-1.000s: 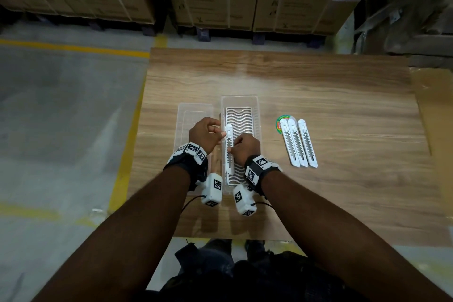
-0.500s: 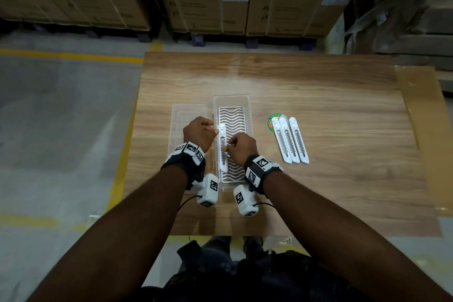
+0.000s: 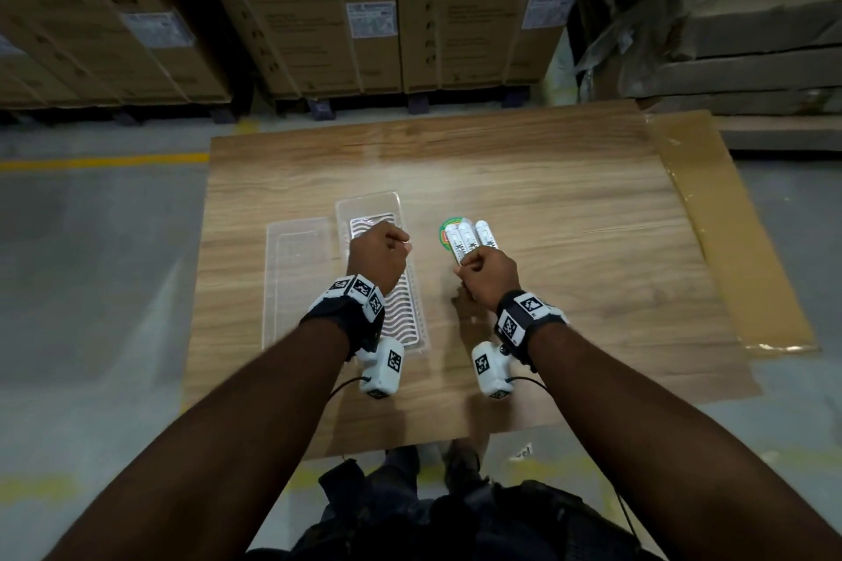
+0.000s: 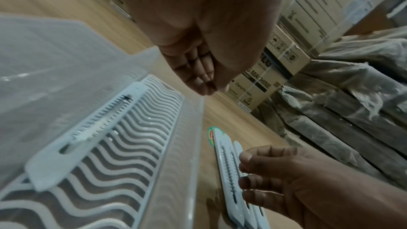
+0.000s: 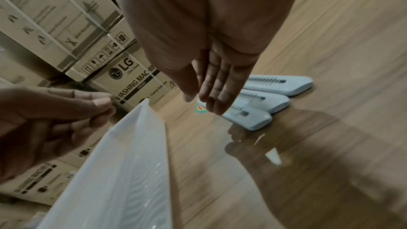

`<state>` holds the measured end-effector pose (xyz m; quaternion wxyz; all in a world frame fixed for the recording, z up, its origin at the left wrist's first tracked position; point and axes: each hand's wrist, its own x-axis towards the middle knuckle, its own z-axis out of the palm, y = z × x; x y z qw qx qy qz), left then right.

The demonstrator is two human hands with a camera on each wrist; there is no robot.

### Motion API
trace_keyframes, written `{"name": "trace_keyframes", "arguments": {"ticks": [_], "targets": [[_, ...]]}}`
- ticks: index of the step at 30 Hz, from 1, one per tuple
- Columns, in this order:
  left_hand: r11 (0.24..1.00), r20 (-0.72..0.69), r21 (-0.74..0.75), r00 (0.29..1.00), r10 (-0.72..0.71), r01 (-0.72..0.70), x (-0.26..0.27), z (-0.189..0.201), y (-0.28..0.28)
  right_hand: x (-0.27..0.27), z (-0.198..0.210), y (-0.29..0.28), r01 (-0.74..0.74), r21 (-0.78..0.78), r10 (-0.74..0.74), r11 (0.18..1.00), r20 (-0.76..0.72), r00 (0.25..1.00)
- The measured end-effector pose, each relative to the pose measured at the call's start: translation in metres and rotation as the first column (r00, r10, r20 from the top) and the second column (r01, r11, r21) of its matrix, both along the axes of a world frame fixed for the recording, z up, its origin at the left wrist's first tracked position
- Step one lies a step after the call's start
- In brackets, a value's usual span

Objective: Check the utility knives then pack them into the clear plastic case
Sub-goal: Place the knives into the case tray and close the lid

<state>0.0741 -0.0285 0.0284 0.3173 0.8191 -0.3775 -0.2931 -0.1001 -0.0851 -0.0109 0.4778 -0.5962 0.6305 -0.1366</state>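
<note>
A: Start at the left of the head view. What's different from a second ago?

B: The lid (image 3: 296, 278) lies flat at centre left, untouched. Next to it sits the clear plastic case (image 3: 378, 214), and the utility knife both hands were holding a second ago now lies inside it on the wavy insert (image 4: 86, 128), along the case's left side. The left hand (image 3: 378, 260) hovers above the case, fingers loosely curled and holding nothing.

A: And further right?

B: The right hand (image 3: 490, 276) has crossed to the three remaining knives (image 3: 469, 237), which lie side by side on the table (image 3: 569, 205) just right of centre, their far ends over a round green sticker (image 3: 444, 232). Its fingers are relaxed, and hang just over the near ends, nothing gripped yet.

A: So where does that leave the job?

B: One knife checked and packed, I'd say, with three to go; the next pick looks about to begin.
</note>
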Motion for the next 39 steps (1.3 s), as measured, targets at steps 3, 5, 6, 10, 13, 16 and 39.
{"name": "trace_keyframes", "arguments": {"ticks": [3,5,6,10,13,16,39], "targets": [[0.993,-0.056,-0.004,0.991,-0.119,0.119,-0.022,-0.005,-0.010,-0.011,-0.006,-0.008,-0.007,-0.024,0.005,1.000,-0.095,0.995],[0.977,-0.022,-0.004,0.977,-0.212,0.211,-0.033,-0.007,-0.015,-0.013,-0.010,-0.010,-0.014,-0.027,0.011,1.000,-0.106,0.994],[0.968,-0.006,-0.001,0.968,-0.250,0.250,-0.037,-0.007,-0.017,-0.012,-0.013,-0.012,-0.026,-0.026,0.023,0.999,-0.111,0.994],[0.965,-0.028,0.096,0.970,-0.241,0.243,-0.043,-0.013,-0.028,-0.007,-0.021,-0.016,-0.073,-0.028,0.068,0.997,-0.138,0.988],[0.984,-0.163,0.139,0.983,-0.086,0.109,-0.035,-0.029,-0.036,-0.003,-0.021,-0.018,-0.174,-0.079,0.152,0.982,-0.227,0.962],[0.980,-0.170,0.178,0.984,-0.058,0.089,-0.031,-0.039,-0.046,0.001,-0.021,-0.017,-0.282,-0.127,0.228,0.951,-0.328,0.917],[0.970,-0.338,-0.050,0.917,0.209,-0.240,0.005,-0.006,-0.031,0.029,0.004,-0.022,-0.135,0.091,0.120,0.987,0.155,0.981]]}}
